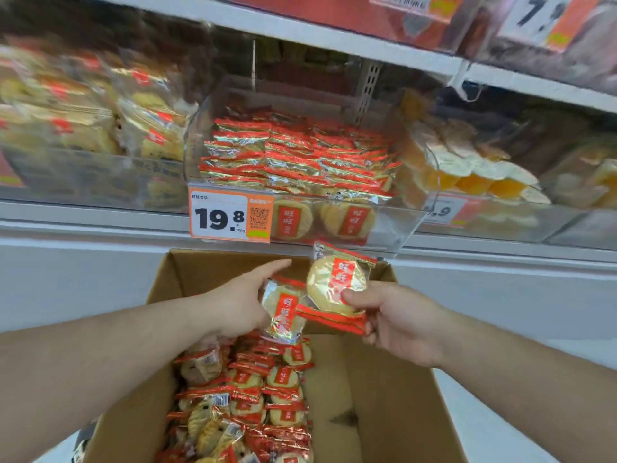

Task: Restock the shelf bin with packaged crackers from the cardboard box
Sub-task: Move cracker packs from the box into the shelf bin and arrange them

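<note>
Carrying step: the right hand (397,315) pinches one cracker pack (337,285), the left hand (240,302) grips another (283,312), both above the cardboard box (384,396). Next, lift them up into the shelf bin (394,225) above the hands.

An orange price tag (230,215) reading 19.8 is hanging at the shelf's front edge; pale snack packs (83,111) are sitting in the left neighbouring bin; orange-and-white snacks (474,175) are lying in the right one.
</note>
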### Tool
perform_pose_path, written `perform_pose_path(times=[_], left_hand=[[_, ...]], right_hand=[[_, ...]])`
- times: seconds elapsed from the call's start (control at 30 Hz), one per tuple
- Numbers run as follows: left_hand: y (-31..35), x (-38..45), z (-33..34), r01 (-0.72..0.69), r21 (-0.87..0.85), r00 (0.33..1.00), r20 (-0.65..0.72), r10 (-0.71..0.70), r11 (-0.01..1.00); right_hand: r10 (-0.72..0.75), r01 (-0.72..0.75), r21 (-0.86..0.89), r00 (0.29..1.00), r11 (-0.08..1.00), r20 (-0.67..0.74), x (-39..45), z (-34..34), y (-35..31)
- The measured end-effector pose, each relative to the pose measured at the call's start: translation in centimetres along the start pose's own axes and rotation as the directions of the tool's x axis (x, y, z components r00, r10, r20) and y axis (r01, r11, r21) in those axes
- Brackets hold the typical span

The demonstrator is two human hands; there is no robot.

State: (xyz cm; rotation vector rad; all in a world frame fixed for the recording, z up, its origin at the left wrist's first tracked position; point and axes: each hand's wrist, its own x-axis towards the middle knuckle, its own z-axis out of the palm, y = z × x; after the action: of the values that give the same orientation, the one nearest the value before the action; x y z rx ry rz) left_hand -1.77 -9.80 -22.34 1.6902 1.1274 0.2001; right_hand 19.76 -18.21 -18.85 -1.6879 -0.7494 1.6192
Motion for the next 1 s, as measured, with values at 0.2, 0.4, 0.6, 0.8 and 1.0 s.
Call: perform_pose_path(times=[0.2,0.4,0.6,0.8,1.0], left_hand=[[4.2,-1.4,0.1,-0.113,-0.288,0.992,0.023,0.125,0.951],[5.5,-2.2,-0.1,-0.132,-0.516,0.981,0.053,0.185,0.847],[5.9,-2.2,0.5,-0.245,-0.352,0.966,-0.162,0.199,0.903],[7.4,-3.5,0.5,-0.468,0.158,0.858,-0.157,0.49,0.87],[8.6,-3.6,0.5,-0.565,0.23,0.774,-0.184,0.606,0.792]], right_hand=[[-0.112,0.123,-0.155,0.991,0.98,0.073,-3.2,-0.2,-1.5],[-0.212,0.193,-0.188,0.973,0.963,-0.09,-2.7,0.0,-2.1],[-0.286,0.249,-0.194,0.939,0.949,-0.19,-2.9,1.1,-2.5],[-0.686,0.422,-0.8,0.727,0.428,0.017,-4.4,-0.2,-3.8],[-0.678,0.5,-0.757,0.728,0.421,0.104,-4.4,-0.7,-3.6]])
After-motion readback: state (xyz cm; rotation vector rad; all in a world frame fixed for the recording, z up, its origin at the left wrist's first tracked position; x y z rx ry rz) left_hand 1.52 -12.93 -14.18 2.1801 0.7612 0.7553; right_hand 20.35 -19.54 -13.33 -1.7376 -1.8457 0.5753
